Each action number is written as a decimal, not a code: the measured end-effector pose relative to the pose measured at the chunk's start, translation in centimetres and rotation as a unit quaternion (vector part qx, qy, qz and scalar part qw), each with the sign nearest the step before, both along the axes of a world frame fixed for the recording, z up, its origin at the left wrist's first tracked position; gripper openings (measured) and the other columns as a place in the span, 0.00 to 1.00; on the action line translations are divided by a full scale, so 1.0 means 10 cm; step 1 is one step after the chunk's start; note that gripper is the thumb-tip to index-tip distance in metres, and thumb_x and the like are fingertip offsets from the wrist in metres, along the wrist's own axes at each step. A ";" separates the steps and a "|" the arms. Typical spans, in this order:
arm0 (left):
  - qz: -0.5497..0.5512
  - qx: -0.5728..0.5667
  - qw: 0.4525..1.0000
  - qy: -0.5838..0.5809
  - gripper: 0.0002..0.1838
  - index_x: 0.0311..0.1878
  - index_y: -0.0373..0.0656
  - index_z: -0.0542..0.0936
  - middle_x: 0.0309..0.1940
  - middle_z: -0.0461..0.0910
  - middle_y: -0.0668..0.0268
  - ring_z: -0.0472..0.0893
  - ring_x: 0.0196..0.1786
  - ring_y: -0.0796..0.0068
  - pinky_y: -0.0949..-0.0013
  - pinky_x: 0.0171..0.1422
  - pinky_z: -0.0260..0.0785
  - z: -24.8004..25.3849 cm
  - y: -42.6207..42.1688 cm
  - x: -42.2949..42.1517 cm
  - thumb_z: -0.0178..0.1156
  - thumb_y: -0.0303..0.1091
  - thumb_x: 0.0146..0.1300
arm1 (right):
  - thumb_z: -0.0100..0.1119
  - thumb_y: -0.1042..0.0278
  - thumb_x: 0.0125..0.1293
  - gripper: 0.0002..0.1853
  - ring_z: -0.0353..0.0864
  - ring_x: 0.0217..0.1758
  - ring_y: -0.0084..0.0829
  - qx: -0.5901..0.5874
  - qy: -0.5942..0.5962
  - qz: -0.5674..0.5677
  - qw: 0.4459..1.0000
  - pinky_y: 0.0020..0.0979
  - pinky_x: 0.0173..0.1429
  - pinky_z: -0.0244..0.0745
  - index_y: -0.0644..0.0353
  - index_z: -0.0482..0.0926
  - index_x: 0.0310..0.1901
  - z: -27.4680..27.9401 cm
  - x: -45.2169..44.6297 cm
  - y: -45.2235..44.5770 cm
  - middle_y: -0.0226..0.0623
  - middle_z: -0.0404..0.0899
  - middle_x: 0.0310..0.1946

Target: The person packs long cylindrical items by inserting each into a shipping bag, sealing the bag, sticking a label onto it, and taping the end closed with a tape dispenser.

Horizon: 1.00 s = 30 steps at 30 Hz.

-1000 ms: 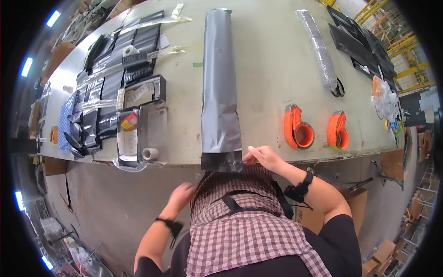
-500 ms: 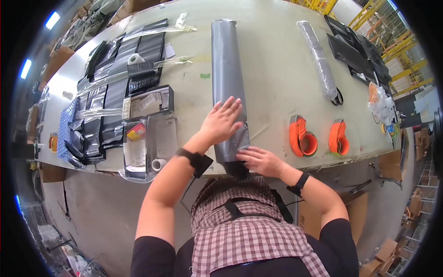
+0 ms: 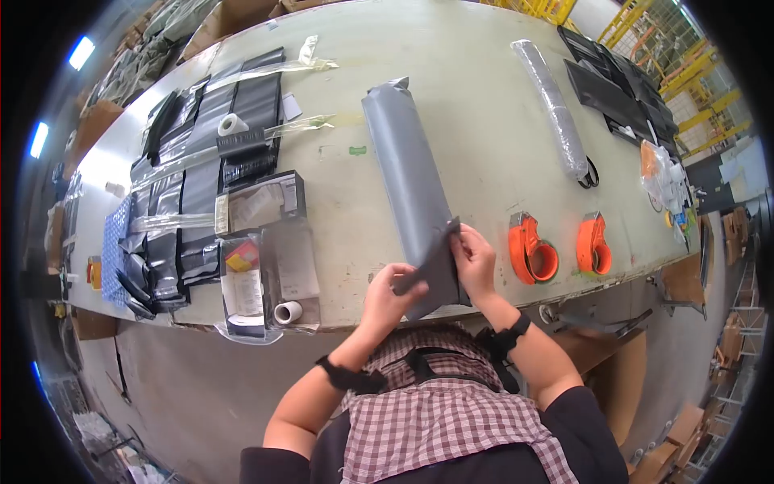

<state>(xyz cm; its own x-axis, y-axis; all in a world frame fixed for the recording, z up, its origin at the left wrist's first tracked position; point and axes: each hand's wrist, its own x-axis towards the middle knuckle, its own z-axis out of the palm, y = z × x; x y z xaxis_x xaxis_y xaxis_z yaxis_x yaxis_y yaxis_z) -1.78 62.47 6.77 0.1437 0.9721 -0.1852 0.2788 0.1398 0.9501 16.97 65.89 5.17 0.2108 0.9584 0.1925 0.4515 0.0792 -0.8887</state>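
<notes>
A long grey plastic mailing bag [image 3: 407,169], filled out into a roll shape, lies on the table with its near end towards me. At that near end the bag's flap is folded up, its darker inner side showing. My left hand [image 3: 389,298] pinches the flap's left corner. With thumb and fingers closed, my right hand [image 3: 476,260] grips the flap's right corner, a little higher and farther from me. What fills the bag is hidden.
To the right stand two orange tape dispensers [image 3: 533,250] and a bubble-wrapped roll [image 3: 552,113]. Stacked black plastic bags [image 3: 205,153] lie left, beside an open tray [image 3: 242,310] with papers and a small white roll [image 3: 288,312]. The table's front edge runs just before my apron.
Both hands have gone from pressing flat on the bag to gripping its near flap. The bag has shifted towards me and tilted, and its flap is now folded up.
</notes>
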 end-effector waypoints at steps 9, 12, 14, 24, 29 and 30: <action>0.244 -0.015 0.966 0.086 0.21 0.47 0.33 0.73 0.36 0.77 0.52 0.77 0.37 0.48 0.56 0.45 0.69 -0.73 0.64 0.49 0.55 0.46 0.67 | 0.57 0.66 0.66 0.12 0.75 0.37 0.41 -0.098 -0.119 -0.003 0.988 0.38 0.42 0.72 0.69 0.73 0.41 -0.71 0.19 0.27 0.46 0.73 0.45; 0.175 0.125 0.967 0.133 0.27 0.63 0.34 0.62 0.59 0.65 0.39 0.69 0.58 0.43 0.54 0.62 0.63 -0.64 0.56 0.48 0.55 0.39 0.66 | 0.55 0.63 0.65 0.22 0.69 0.57 0.49 -0.070 -0.212 0.019 0.974 0.41 0.57 0.68 0.66 0.64 0.55 -0.48 0.28 0.37 0.50 0.67 0.56; 0.002 0.292 0.924 0.245 0.32 0.68 0.33 0.57 0.65 0.58 0.36 0.63 0.65 0.40 0.54 0.69 0.57 -0.50 0.49 0.42 0.54 0.36 0.65 | 0.56 0.61 0.64 0.27 0.64 0.65 0.50 0.081 -0.221 0.060 0.970 0.40 0.64 0.65 0.66 0.62 0.60 -0.14 0.17 0.39 0.51 0.63 0.62; 0.054 0.087 0.916 0.387 0.17 0.44 0.36 0.79 0.46 0.78 0.51 0.80 0.45 0.57 0.62 0.47 0.73 -0.12 0.36 -0.94 0.66 0.38 0.57 | 0.69 0.59 0.52 0.56 0.44 0.76 0.52 -0.099 -0.096 0.140 0.980 0.41 0.76 0.45 0.57 0.38 0.74 -0.35 -0.18 0.30 0.59 0.42 0.72; 0.196 0.052 0.814 0.545 0.17 0.36 0.37 0.80 0.37 0.77 0.55 0.80 0.41 0.54 0.57 0.45 0.73 -0.46 0.46 -1.38 0.69 0.41 0.51 | 0.67 0.59 0.54 0.56 0.41 0.75 0.60 -0.085 -0.116 0.125 0.982 0.51 0.74 0.44 0.53 0.36 0.75 -0.34 -0.75 -0.22 0.64 0.35 0.72; 0.193 0.056 0.822 0.532 0.17 0.36 0.37 0.80 0.37 0.78 0.55 0.80 0.41 0.54 0.57 0.46 0.73 -0.52 0.46 -1.44 0.69 0.41 0.50 | 0.68 0.59 0.54 0.56 0.42 0.74 0.61 -0.076 -0.112 0.129 0.982 0.52 0.74 0.44 0.53 0.36 0.75 -0.35 -0.76 -0.18 0.64 0.35 0.72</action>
<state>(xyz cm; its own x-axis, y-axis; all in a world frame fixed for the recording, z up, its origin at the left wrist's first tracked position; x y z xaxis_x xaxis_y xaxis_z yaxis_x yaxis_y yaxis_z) -16.16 67.09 1.61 -0.3657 0.9266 0.0870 0.9161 0.3419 0.2094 9.41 64.07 1.66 -0.0735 0.9957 0.0560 0.6192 0.0896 -0.7801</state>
